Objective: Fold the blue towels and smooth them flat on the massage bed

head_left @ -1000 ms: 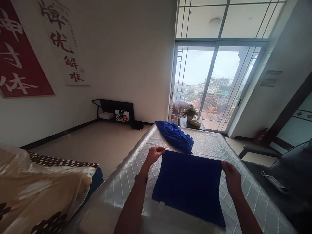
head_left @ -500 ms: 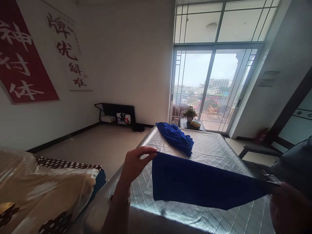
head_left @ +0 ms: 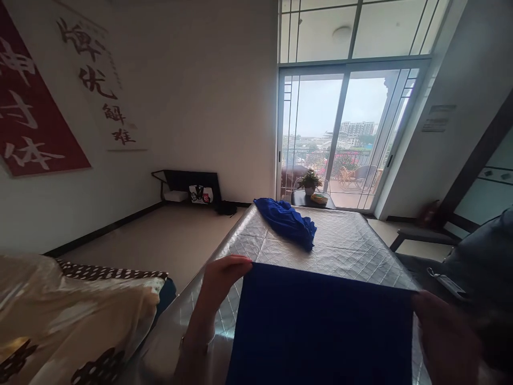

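Left hand (head_left: 219, 278) and right hand (head_left: 447, 331) pinch two corners of one flat dark-blue cloth (head_left: 324, 331), one crumpled bright-blue cloth (head_left: 287, 221) beyond.

Red banner (head_left: 44, 125): white characters in a column; 体 whole near the lower edge; above it 寸, then 申, the left parts cut off by the view. 
Pale hanging scroll (head_left: 99, 83): column of dark red characters, top to bottom, 牌优解难, the last near the lower edge; small script along the right edge, too small to read. 
Wall notices (head_left: 436, 118), right: illegible. 
White bag (head_left: 201, 194): printed marks, illegible.
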Motion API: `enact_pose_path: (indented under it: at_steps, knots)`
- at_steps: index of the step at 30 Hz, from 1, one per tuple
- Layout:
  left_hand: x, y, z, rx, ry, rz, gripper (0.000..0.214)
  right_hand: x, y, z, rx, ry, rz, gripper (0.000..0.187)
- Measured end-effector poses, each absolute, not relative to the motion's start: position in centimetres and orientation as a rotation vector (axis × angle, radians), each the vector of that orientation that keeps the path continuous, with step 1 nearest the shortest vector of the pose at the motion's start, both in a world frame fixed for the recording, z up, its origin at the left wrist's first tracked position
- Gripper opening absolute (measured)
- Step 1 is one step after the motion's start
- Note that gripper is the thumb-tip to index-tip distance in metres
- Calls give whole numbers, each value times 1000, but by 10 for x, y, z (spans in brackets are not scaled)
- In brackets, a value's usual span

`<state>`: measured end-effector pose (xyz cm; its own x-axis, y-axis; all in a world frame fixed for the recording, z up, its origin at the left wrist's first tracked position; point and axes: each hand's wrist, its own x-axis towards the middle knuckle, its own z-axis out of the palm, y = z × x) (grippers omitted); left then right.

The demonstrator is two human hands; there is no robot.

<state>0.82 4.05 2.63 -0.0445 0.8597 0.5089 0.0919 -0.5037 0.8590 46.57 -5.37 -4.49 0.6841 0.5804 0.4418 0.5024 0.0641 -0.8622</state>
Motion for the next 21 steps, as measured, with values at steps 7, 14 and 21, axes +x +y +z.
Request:
enact_pose_path:
  at_steps: [7, 14, 21]
  knots:
    - [36, 152, -62, 1486, 1181, 1340, 33, 452, 63, -73, -1542, -1048, 369, 60]
    - [61, 228, -120, 1545, 1361, 1163, 22, 461, 146, -127, -1752, -1211, 407, 40]
    - [83, 263, -139, 1645, 1537, 1053, 11, 467, 177, -145, -2027, -1302, 350, 35]
